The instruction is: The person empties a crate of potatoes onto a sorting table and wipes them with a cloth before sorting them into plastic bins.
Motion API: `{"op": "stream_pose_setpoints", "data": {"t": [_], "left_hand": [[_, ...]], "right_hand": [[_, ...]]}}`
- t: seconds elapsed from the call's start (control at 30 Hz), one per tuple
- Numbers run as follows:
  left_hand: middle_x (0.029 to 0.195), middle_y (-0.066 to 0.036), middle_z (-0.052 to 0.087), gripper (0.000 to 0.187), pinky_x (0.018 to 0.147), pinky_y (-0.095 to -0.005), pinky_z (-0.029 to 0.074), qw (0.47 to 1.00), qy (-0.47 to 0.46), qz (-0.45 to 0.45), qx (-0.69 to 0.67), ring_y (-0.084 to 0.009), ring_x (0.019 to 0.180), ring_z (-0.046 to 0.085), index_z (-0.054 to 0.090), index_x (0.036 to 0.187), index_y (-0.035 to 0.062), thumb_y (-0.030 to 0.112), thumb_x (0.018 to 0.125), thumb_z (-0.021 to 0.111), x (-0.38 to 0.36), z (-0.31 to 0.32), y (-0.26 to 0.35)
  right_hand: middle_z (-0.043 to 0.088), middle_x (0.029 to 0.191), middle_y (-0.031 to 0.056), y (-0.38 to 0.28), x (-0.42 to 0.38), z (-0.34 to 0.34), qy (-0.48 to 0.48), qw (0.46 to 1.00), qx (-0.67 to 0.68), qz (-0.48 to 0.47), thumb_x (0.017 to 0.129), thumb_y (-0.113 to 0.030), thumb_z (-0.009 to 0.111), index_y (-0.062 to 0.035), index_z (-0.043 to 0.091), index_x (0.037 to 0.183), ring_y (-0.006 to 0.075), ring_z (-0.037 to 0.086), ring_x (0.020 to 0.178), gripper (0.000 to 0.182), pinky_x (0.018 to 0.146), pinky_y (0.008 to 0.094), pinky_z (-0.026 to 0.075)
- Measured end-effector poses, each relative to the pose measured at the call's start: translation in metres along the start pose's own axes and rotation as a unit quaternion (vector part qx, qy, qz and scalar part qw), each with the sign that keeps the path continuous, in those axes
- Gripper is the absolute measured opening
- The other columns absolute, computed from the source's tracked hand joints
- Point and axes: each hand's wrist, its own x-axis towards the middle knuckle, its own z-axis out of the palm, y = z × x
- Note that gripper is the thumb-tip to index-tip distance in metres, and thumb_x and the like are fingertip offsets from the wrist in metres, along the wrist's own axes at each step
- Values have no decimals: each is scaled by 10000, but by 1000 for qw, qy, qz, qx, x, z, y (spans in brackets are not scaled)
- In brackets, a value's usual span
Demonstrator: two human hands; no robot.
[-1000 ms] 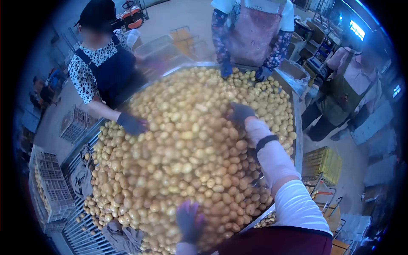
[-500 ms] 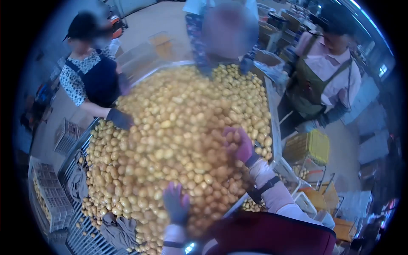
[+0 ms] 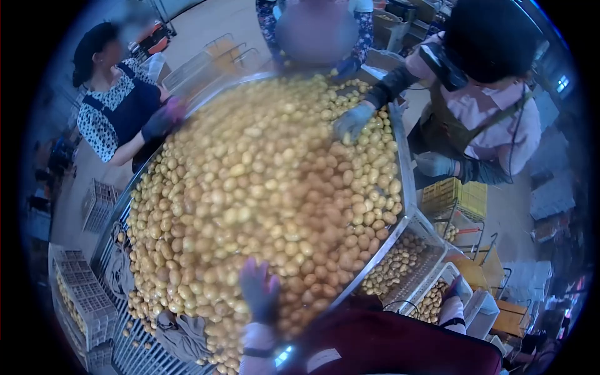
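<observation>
head view: the left hand (image 3: 260, 290), fingers apart, is at the potatoes (image 3: 212, 231) heaped on the metal table (image 3: 405, 175), best used lightly against bruising, while the right hand (image 3: 454, 290), grip impossible to tell, is beside a white crate (image 3: 449, 270).

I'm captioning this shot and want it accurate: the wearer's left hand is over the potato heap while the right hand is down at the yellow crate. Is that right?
Not quite: the head view shows the right hand at the white crate, not the yellow crate. The left hand is indeed over the potato heap.
</observation>
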Motion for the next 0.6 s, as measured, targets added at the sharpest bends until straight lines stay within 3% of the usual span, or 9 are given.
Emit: {"op": "stream_pose_setpoints", "data": {"t": [0.1,0.13,0.17,0.23,0.27,0.37,0.43,0.5,0.6], "left_hand": [[1477,-216,442,484,1164,-553,251,1000,-6,-23,-2,-424,1364,393,571,1335,78,197,872,649,8,1,5],[1477,-218,437,488,1165,-553,249,1000,-11,-29,0,-428,1364,389,567,1337,79,193,869,651,8,0,6],[1479,-221,432,491,1164,-556,247,999,-15,-29,-3,-431,1365,385,565,1338,80,193,869,651,8,3,3],[1484,-226,421,495,1163,-563,241,999,-20,-26,-7,-437,1367,376,559,1342,81,194,869,651,7,9,-7],[1481,-228,423,492,1161,-566,243,999,-25,-29,-9,-436,1367,377,561,1338,81,199,869,651,7,10,-8],[1475,-232,428,488,1155,-573,247,998,-41,-35,-10,-435,1365,381,568,1327,79,214,866,655,10,6,-8],[1473,-234,430,489,1152,-575,250,998,-53,-43,-10,-435,1364,383,573,1320,78,226,862,660,13,5,-7],[1463,-235,447,483,1141,-573,271,998,-47,-51,4,-436,1349,403,587,1300,75,238,853,670,17,7,-8],[1454,-232,461,476,1129,-574,288,997,-41,-71,-10,-438,1334,421,594,1290,74,230,847,675,20,5,-3]], "right_hand": [[605,1292,206,11,4,-8,72,881,-418,-210,955,-444,576,23,522,1322,407,573,1146,596,1036,500,418],[554,1321,276,33,-3,29,138,796,-412,-422,903,-412,651,77,541,1266,421,535,1196,619,1099,520,345],[537,1340,270,9,-64,86,59,747,-380,-542,907,-371,649,77,539,1268,428,537,1183,586,1060,527,376],[568,1138,210,-3,-164,193,-51,648,-362,-668,889,-241,625,23,507,1311,384,522,1114,511,1007,506,395],[557,1177,204,-49,-244,239,-263,663,-271,-646,847,-213,647,13,500,1326,388,519,1128,550,1023,512,385],[492,1387,233,-49,-315,326,-393,481,-297,-725,856,-252,647,2,530,1329,446,463,1265,549,1102,527,318],[485,1403,228,-16,-298,390,-450,618,-169,-622,894,-269,614,-45,525,1365,451,439,1305,529,1133,552,278],[461,1437,226,-41,-286,437,-325,540,-275,-726,935,-281,570,-99,513,1406,436,391,1365,508,1155,557,252],[439,1471,194,-64,-264,482,-223,489,-377,-755,956,-306,540,-131,536,1407,385,360,1399,483,1153,542,257]]}}
